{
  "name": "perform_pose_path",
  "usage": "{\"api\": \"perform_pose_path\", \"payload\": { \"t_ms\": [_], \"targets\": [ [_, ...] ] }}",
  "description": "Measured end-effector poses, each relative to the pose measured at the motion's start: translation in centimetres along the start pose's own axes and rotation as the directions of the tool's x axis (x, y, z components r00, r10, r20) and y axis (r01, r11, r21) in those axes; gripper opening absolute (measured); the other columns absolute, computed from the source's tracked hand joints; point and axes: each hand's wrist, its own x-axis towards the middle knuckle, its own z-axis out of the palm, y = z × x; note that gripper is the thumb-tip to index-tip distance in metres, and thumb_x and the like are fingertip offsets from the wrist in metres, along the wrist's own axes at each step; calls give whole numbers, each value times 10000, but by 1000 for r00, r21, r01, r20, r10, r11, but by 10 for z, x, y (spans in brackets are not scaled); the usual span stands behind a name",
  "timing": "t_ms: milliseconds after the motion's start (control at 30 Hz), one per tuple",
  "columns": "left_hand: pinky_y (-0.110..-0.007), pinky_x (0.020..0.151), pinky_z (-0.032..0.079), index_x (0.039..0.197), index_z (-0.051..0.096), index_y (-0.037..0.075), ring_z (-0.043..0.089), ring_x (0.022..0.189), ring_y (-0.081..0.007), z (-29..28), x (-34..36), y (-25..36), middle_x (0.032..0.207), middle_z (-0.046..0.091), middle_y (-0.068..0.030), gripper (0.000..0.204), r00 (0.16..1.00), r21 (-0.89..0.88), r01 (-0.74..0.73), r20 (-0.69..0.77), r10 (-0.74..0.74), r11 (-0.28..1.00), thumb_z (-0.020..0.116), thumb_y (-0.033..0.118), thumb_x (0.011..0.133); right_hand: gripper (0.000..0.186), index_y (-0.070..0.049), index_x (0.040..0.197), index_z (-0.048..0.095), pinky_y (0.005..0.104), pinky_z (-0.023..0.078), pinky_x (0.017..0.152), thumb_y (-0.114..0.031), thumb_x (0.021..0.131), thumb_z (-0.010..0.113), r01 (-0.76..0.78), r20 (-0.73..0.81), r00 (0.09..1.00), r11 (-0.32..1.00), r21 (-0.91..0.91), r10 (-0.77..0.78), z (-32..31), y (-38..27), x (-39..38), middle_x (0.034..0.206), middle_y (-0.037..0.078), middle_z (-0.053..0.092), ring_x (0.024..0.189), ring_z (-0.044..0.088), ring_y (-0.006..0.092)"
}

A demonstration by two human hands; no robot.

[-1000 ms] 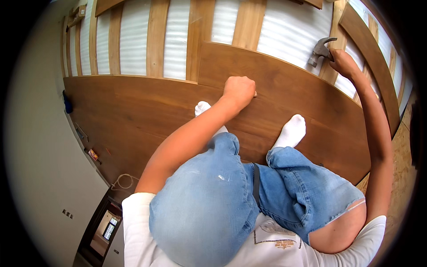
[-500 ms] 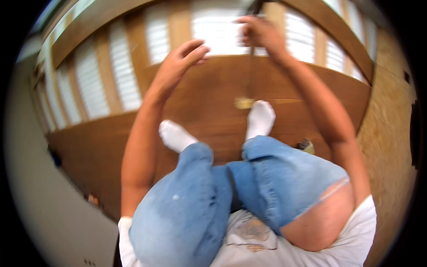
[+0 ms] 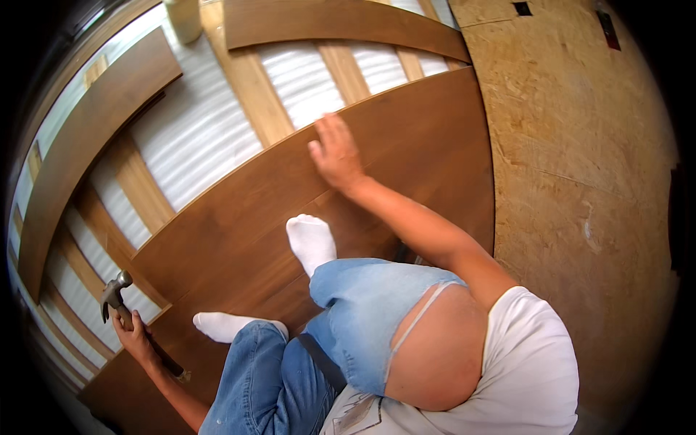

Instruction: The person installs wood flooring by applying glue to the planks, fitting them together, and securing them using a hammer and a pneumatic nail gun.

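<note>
A claw hammer with a metal head and dark handle is in my left hand, whose fingers wrap round the handle just below the head. It is held at the lower left, head up, beside the stepped end of the brown floor planks. Farther right, my right hand has its fingers stretched out and holds nothing. Its fingertips are at the far edge of those planks; whether they press on it I cannot tell.
Beyond the joined planks lies white ribbed underlay crossed by pale wood strips. A loose brown plank rests at the left, another plank at the far side. A whitish container stands there. Bare chipboard flooring is at the right.
The hammer has passed from my right hand to my left, which was empty. My left hand has lowered to the left; my right reaches to the plank edge. The view has turned.
</note>
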Motion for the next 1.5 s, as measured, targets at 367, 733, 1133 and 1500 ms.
{"api": "perform_pose_path", "payload": {
  "t_ms": [367,733,1133,1500],
  "targets": [
    [-311,433,458,1357,585,50,566,471,-135,-5,-8,3,703,623,-70,466,988,287,148,8,-156,946,712,181,928,535,4,1518,431,465,295,1219,-312,1088,478,-131,82,986,976,-172,147,-7,82,-36,1615,203,376,1494,345,372],
    [-325,450,481,1322,600,64,592,504,-153,11,-29,13,684,609,-75,415,989,314,149,-26,-149,937,676,219,945,536,12,1517,430,467,287,1222,-306,1088,476,-132,112,982,980,-148,150,-9,94,-34,1620,210,366,1497,340,372],
    [-394,508,514,1236,574,39,647,548,-240,9,-30,13,733,654,-148,362,991,359,121,12,-134,925,685,233,951,522,44,1492,459,458,275,1233,-271,1078,498,-127,108,984,985,-115,139,-6,95,-40,1601,236,390,1497,348,372],
    [-287,371,382,1418,534,97,474,420,-123,6,-14,-53,661,540,-40,443,995,314,87,10,-94,945,630,220,1003,510,14,1469,491,452,325,1221,-226,1025,567,-200,73,976,975,-98,208,-28,99,-37,1576,204,435,1476,382,373]
  ]
}}
